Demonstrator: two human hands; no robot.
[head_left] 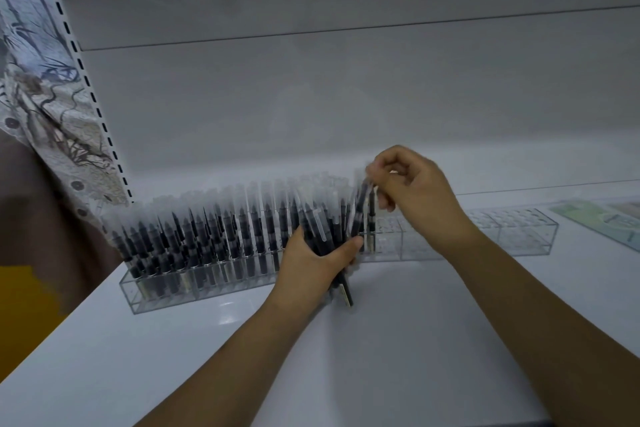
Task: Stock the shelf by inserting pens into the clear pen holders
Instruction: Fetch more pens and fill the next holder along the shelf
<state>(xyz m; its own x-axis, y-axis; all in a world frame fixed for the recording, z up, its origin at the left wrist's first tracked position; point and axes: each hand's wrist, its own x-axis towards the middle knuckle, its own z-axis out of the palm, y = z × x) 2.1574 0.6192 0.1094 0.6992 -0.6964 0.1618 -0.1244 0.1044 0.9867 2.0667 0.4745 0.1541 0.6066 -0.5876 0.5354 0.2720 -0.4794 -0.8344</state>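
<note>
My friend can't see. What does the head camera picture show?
A person's right hand pinches the top of one pen over a row of clear pen holders on a white shelf. The left hand grips a bundle of pens. The holders' left side is full of pens; the right end is empty.

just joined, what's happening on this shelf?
A person is stocking pens into the row of clear pen holders on the white shelf. The left hand grips a bundle of pens, while the right hand pinches a single pen by its top above the holder slots. The holders on the left are packed with pens; the ones to the right of the hands look empty.
</note>
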